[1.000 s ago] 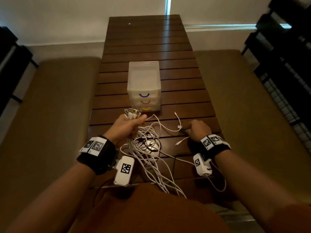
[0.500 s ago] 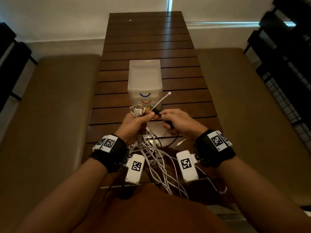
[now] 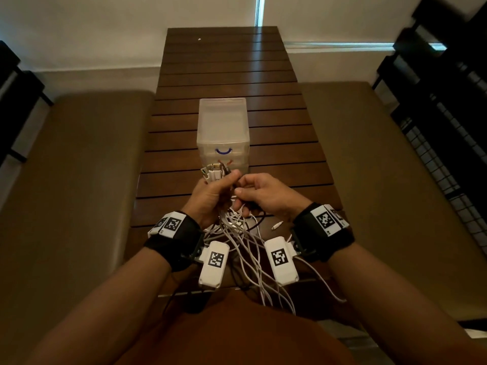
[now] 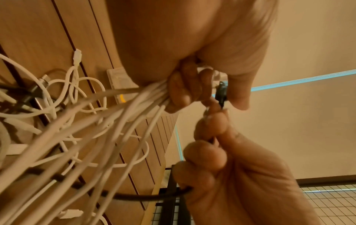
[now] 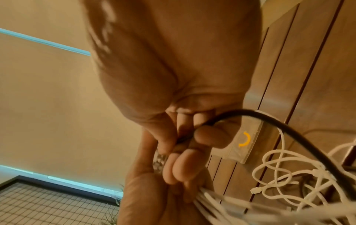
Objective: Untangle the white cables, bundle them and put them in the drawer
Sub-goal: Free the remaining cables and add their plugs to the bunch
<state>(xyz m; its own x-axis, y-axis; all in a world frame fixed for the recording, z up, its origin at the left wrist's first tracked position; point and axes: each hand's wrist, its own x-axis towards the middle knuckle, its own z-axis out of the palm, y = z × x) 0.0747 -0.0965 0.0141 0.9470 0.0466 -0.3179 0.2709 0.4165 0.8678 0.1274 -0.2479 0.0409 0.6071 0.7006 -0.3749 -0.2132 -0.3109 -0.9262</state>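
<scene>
The head view looks steeply down along the slatted table (image 3: 232, 75) from its near edge. Each wrist view looks up, close under its palm, sharing the drawer unit (image 4: 117, 80) at mid-table.

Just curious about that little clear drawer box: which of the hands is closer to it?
Left. The left hand, gripping the white cables, sits right in front of the drawer box, its plug ends overlapping the lower drawers. The right hand is slightly nearer the person, off to the right.
</scene>
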